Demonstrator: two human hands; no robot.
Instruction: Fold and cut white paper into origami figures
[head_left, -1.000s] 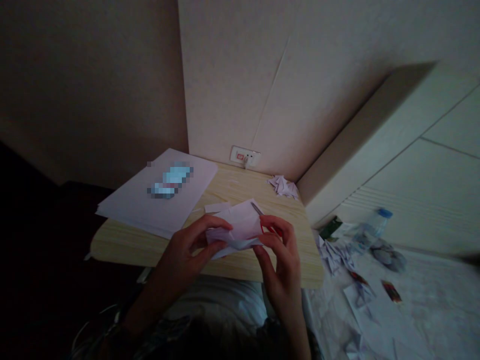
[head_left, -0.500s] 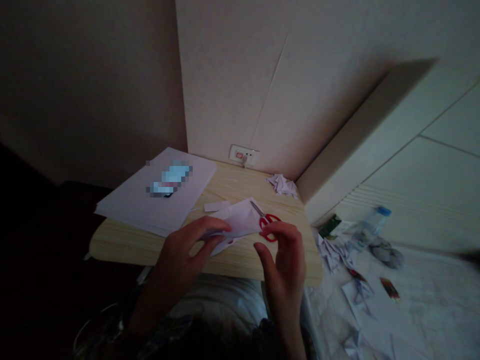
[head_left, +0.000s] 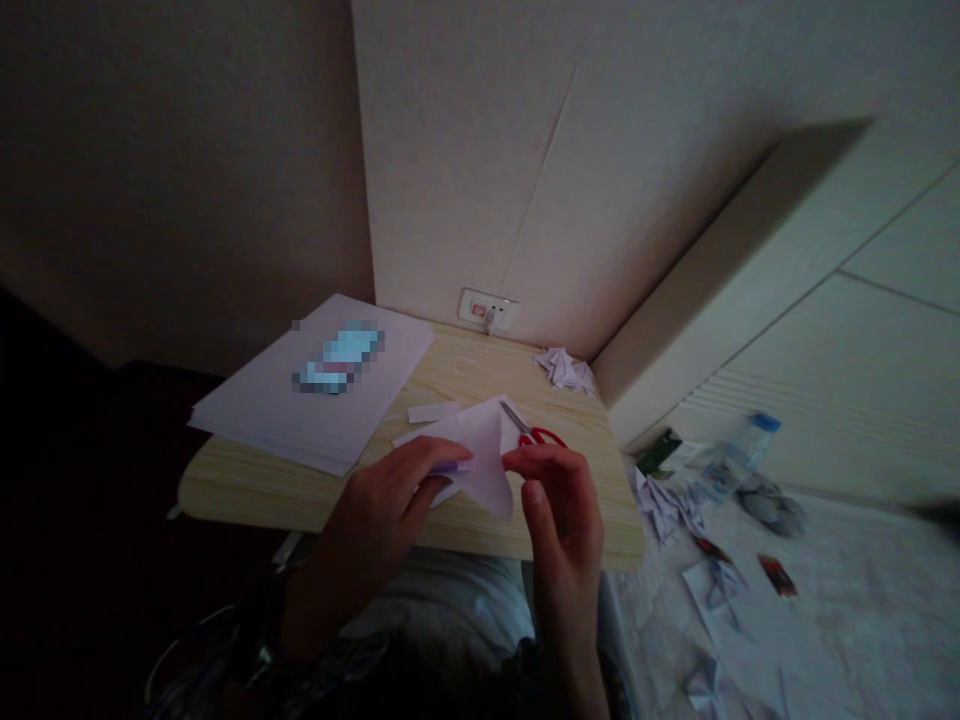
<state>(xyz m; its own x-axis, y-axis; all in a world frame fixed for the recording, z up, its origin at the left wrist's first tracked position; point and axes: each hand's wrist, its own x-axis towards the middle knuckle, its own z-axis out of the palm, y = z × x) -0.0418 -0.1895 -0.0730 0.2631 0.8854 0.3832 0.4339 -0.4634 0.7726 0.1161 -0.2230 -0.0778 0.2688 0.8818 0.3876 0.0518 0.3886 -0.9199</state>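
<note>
A partly folded sheet of white paper [head_left: 486,455] is over the small wooden table. My left hand [head_left: 390,495] pinches its left part between thumb and fingers. My right hand [head_left: 562,505] is by the paper's right edge, fingers curved and thumb apart from them, with nothing seen in its grasp. Red-handled scissors [head_left: 531,432] lie behind the right hand, blades pointing up and left, with part of the handles hidden by the fingers. A small paper strip [head_left: 433,412] lies behind the folded sheet.
At the table's left, a blurred-out phone [head_left: 341,358] lies on a stack of white paper [head_left: 262,400]. Folded paper pieces [head_left: 564,370] sit at the back right. A wall socket [head_left: 487,310] is behind. On the bed at right are a plastic bottle [head_left: 742,450] and more folded paper [head_left: 664,510].
The paper's right part now shows a flap hanging toward me, where it was flatter before. My right hand has moved slightly left, its thumb closer to its fingers. My left hand keeps its pinch.
</note>
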